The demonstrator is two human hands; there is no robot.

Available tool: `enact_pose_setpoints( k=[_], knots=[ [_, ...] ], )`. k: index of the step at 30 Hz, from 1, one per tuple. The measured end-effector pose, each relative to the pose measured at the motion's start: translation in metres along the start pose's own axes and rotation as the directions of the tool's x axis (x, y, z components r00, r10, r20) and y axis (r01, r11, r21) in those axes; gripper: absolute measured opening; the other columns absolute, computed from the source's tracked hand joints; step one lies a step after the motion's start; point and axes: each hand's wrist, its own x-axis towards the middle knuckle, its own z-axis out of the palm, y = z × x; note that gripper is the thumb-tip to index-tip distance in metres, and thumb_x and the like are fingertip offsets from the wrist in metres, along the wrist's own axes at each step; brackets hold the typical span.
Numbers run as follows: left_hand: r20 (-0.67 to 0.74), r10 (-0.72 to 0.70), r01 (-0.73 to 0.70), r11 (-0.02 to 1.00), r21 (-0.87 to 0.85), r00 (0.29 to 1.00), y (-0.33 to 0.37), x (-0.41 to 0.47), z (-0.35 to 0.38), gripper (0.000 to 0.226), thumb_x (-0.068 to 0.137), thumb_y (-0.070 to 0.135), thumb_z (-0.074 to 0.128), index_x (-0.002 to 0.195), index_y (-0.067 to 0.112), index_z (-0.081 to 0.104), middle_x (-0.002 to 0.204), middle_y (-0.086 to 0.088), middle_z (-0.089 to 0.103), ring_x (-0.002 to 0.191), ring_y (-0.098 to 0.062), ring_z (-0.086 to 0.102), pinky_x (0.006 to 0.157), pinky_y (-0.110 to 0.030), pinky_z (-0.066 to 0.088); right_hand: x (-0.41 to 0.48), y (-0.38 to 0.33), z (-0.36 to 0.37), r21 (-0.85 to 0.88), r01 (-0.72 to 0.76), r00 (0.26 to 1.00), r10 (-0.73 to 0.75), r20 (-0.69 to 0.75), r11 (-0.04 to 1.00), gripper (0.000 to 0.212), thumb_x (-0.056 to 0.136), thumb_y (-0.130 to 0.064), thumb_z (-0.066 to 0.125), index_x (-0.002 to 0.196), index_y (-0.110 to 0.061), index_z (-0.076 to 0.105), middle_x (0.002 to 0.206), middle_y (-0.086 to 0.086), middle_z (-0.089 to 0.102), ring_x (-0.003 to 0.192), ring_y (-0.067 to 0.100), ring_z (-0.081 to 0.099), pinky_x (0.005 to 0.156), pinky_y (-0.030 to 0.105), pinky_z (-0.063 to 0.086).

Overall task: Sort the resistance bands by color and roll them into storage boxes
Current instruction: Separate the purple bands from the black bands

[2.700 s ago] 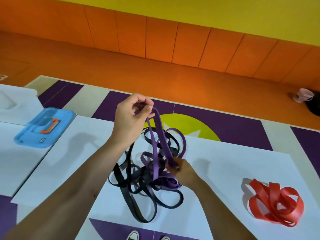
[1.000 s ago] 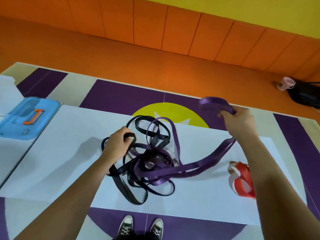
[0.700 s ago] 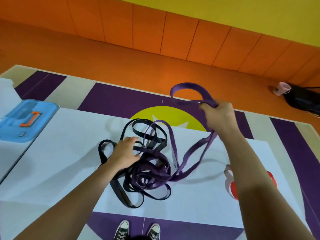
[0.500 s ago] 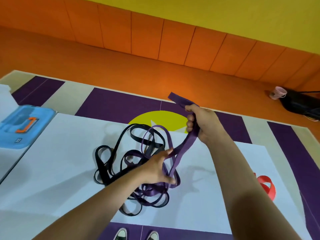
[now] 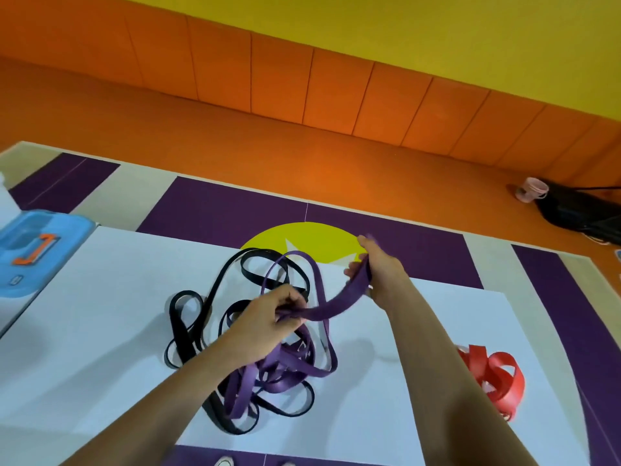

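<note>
**Purple band [image 5: 339, 306] held up at two places**

My left hand [image 5: 268, 317] pinches the purple band with curled fingers, just above the pile [image 5: 268, 364] of purple and black bands that lies tangled on the white worktop [image 5: 100, 314]. My right hand [image 5: 378, 267] grips the same band farther away, near the far edge, and the band sags a little between them. The red bands [image 5: 494, 378] lie in their own heap, well apart on my right. A blue box [image 5: 30, 253] stands at the left.

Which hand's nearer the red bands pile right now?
Right. The right hand grips the purple band up-left of the red bands; the left hand holds the same band farther left, above the tangle.
</note>
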Motion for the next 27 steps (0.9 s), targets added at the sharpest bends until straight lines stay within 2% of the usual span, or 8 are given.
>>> enact_pose_setpoints(
  k=[5, 9, 12, 16, 18, 21, 24, 27],
  knots=[
    [0.008, 0.091, -0.090, 0.993, -0.079, 0.996, 0.055, 0.006, -0.024, 0.008, 0.100, 0.015, 0.064, 0.103, 0.008, 0.068, 0.091, -0.004, 0.075, 0.082, -0.013, 0.071, 0.077, -0.032, 0.055, 0.002, 0.024, -0.021, -0.190, -0.198, 0.980, 0.196, -0.031, 0.962, 0.094, 0.094, -0.080, 0.026, 0.073, 0.000, 0.070, 0.054, 0.009, 0.062, 0.050, 0.023, 0.055, 0.054, 0.026, 0.041],
    [-0.050, 0.006, -0.019, 0.965, -0.261, 0.999, 0.087, 0.019, -0.023, 0.020, 0.104, 0.006, 0.054, 0.109, -0.012, 0.059, 0.087, -0.016, 0.071, 0.077, -0.018, 0.067, 0.074, -0.040, 0.056, 0.000, 0.026, -0.024, -0.423, 0.241, 0.924, -0.339, -0.174, 0.874, 0.064, 0.097, -0.059, 0.054, 0.078, 0.001, 0.067, 0.065, 0.009, 0.054, 0.062, 0.026, 0.050, 0.062, 0.034, 0.041],
    [-0.025, -0.026, 0.019, 0.965, -0.261, 0.999, 0.107, 0.028, -0.022, 0.021, 0.105, 0.005, 0.049, 0.114, -0.008, 0.061, 0.099, -0.025, 0.073, 0.084, -0.025, 0.069, 0.079, -0.045, 0.058, -0.019, 0.016, -0.012, -0.191, 0.629, 0.777, -0.621, 0.104, 0.754, 0.033, 0.096, -0.047, 0.065, 0.114, -0.019, 0.066, 0.100, -0.003, 0.068, 0.091, 0.006, 0.063, 0.077, 0.027, 0.046],
    [0.013, 0.082, -0.081, 0.992, -0.099, 0.997, 0.133, 0.028, -0.033, 0.025, 0.108, 0.009, 0.042, 0.114, 0.008, 0.066, 0.102, -0.005, 0.077, 0.092, -0.016, 0.074, 0.082, -0.036, 0.063, -0.027, 0.019, 0.003, 0.064, 0.641, 0.657, -0.590, 0.471, 0.765, 0.067, 0.087, -0.039, 0.078, 0.146, -0.032, 0.047, 0.140, -0.001, 0.061, 0.135, 0.014, 0.053, 0.107, 0.033, 0.047],
    [0.100, 0.157, -0.170, 0.977, 0.132, 0.982, 0.145, 0.027, -0.044, 0.023, 0.109, 0.016, 0.046, 0.096, 0.028, 0.062, 0.089, 0.013, 0.072, 0.082, -0.010, 0.068, 0.076, -0.031, 0.057, -0.033, 0.022, 0.010, 0.110, 0.596, 0.642, -0.555, 0.529, 0.795, 0.063, 0.086, -0.015, 0.081, 0.140, -0.022, 0.050, 0.131, -0.005, 0.068, 0.129, 0.011, 0.059, 0.100, 0.028, 0.051],
    [0.172, 0.173, -0.233, 0.867, 0.441, 0.970, 0.159, 0.028, -0.061, 0.025, 0.106, 0.029, 0.052, 0.081, 0.030, 0.052, 0.079, -0.001, 0.063, 0.074, -0.030, 0.055, 0.067, -0.039, 0.043, -0.037, 0.025, 0.022, 0.101, 0.609, 0.652, -0.569, 0.501, 0.787, 0.062, 0.080, -0.005, 0.085, 0.133, -0.020, 0.055, 0.123, -0.003, 0.073, 0.121, 0.013, 0.064, 0.093, 0.028, 0.054],
    [0.157, 0.243, -0.287, 0.858, 0.425, 0.957, 0.166, 0.030, -0.068, 0.019, 0.105, 0.030, 0.056, 0.088, 0.024, 0.060, 0.082, -0.004, 0.064, 0.076, -0.029, 0.057, 0.069, -0.043, 0.046, -0.036, 0.021, 0.030, 0.170, 0.600, 0.633, -0.594, 0.497, 0.781, 0.073, 0.076, -0.015, 0.090, 0.138, -0.023, 0.052, 0.130, 0.007, 0.068, 0.124, 0.025, 0.063, 0.096, 0.043, 0.057],
    [0.107, 0.313, -0.331, 0.901, 0.280, 0.944, 0.168, 0.030, -0.069, 0.013, 0.105, 0.028, 0.056, 0.098, 0.024, 0.065, 0.085, 0.000, 0.069, 0.077, -0.024, 0.066, 0.071, -0.042, 0.053, -0.037, 0.009, 0.032, 0.184, 0.624, 0.596, -0.615, 0.517, 0.760, 0.057, 0.077, -0.017, 0.088, 0.124, -0.009, 0.057, 0.109, -0.004, 0.071, 0.105, 0.018, 0.068, 0.084, 0.031, 0.056]
  ],
)
